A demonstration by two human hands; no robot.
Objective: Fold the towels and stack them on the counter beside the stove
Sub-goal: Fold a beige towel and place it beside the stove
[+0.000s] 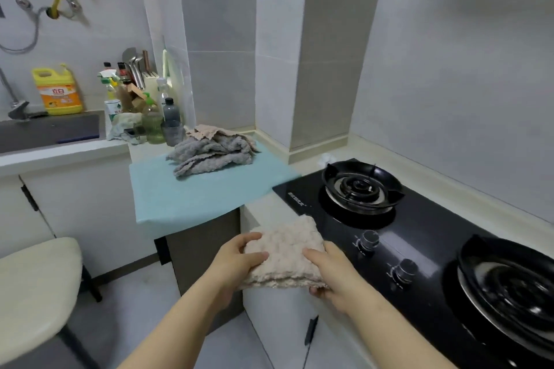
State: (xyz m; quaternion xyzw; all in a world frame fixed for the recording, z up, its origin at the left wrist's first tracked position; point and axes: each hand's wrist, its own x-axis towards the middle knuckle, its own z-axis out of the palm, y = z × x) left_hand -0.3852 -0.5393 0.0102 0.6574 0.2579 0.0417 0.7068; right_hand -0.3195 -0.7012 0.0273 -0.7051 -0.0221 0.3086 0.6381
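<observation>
A folded beige towel (284, 252) sits at the counter's front edge, just left of the black stove (425, 237). My left hand (239, 257) grips its left side with the thumb on top. My right hand (329, 272) holds its right side, fingers curled under the near corner. Farther back, a rumpled pile of grey towels (209, 156) with a beige one (207, 132) on top lies on a light blue mat (192, 198) covering the counter.
Bottles and a knife block (141, 99) crowd the counter behind the pile. A sink (48, 132) with a yellow detergent jug (57, 90) lies to the left. A cream stool (33, 287) stands at lower left. Two burners and two knobs (386, 255) are on the stove.
</observation>
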